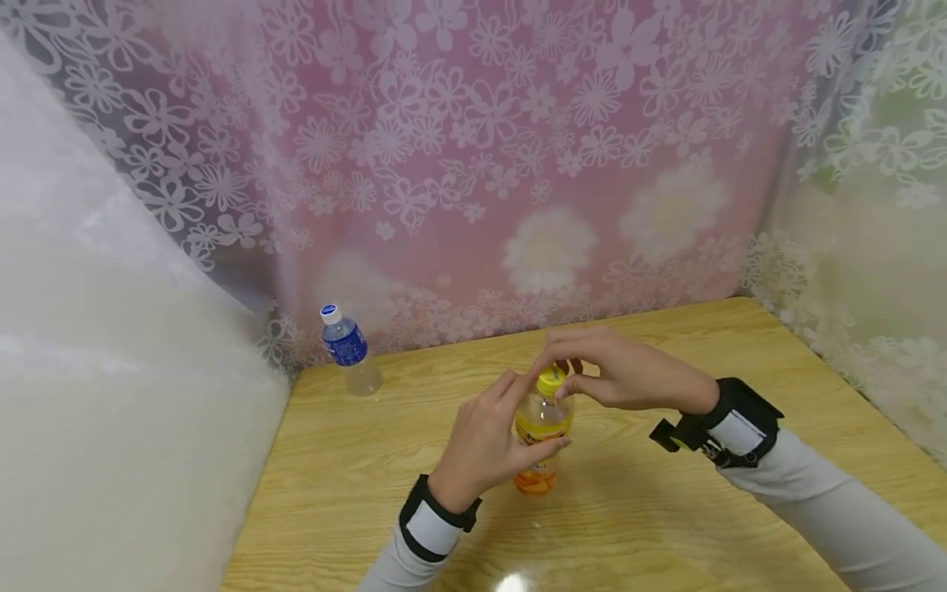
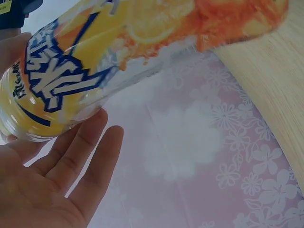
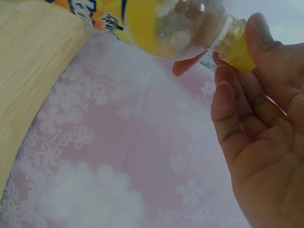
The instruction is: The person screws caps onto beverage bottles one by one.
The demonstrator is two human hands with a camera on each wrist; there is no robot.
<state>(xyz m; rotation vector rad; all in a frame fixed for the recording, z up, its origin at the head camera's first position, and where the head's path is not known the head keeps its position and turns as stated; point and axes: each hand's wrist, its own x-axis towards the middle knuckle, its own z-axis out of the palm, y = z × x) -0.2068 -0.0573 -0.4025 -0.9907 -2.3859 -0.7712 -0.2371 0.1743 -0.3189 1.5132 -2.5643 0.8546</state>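
A clear plastic bottle (image 1: 543,423) with a yellow and orange label stands on the wooden table. Its yellow cap (image 1: 551,381) sits on the neck. My left hand (image 1: 484,440) grips the bottle's upper body, with the thumb across the front. In the left wrist view the label (image 2: 66,71) shows large blue-edged lettering, and some fingers lie off the bottle. My right hand (image 1: 610,367) pinches the cap between thumb and fingers. Seen from the right wrist, the thumb presses one side of the yellow cap (image 3: 241,54) and fingers curl at the other.
A second bottle (image 1: 345,341), with a blue label and white cap, stands at the table's far left corner. Behind the wooden table (image 1: 355,485) hangs a pink flowered curtain (image 1: 473,189). Pale sheeting (image 1: 111,370) borders the left side, and flowered sheeting (image 1: 873,288) the right.
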